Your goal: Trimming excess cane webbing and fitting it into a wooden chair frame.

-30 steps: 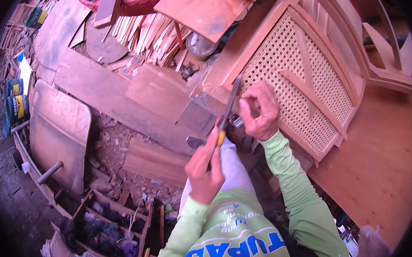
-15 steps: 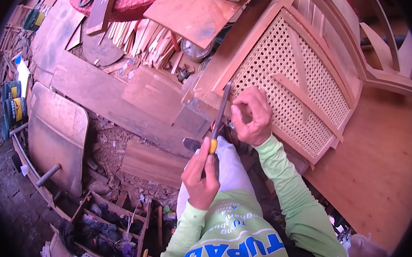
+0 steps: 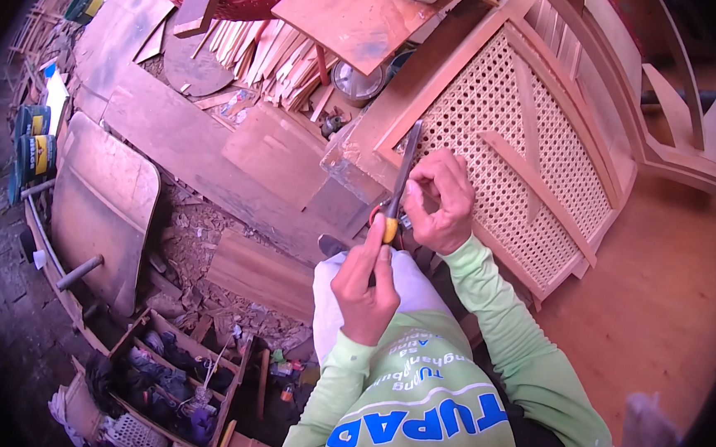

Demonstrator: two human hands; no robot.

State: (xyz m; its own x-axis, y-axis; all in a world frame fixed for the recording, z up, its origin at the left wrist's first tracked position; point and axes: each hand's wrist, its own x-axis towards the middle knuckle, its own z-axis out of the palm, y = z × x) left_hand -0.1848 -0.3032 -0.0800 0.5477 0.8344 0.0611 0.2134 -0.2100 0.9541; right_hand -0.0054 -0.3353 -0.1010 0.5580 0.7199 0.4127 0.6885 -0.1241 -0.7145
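My left hand [image 3: 367, 295] is closed around the yellow handle of a chisel [image 3: 406, 169], its long flat dark blade pointing up and slightly right. The blade's tip is over the lower left corner of a wooden frame [image 3: 436, 90] fitted with a woven cane panel [image 3: 474, 107]. Close beside the blade, my right hand [image 3: 442, 203] is curled with thumb and forefinger brought together in front of the cane. Whatever those fingers hold, if anything, is too small to make out. Two thin wooden strips, one of them a brace [image 3: 534, 197], cross the panel.
A wooden board [image 3: 360, 16] and a stack of thin wood slats [image 3: 261, 61] lie beyond my hands. At the lower left stands a compartmented wooden box [image 3: 185, 386] with dark cloths. Green cans [image 3: 35, 155] and a curved panel [image 3: 106, 198] are at far left; brown plywood [image 3: 618, 300] at right.
My left hand and the chisel have moved up and to the right, bringing the blade closer to my right hand. The right hand keeps its pinched shape. The view has shifted slightly.
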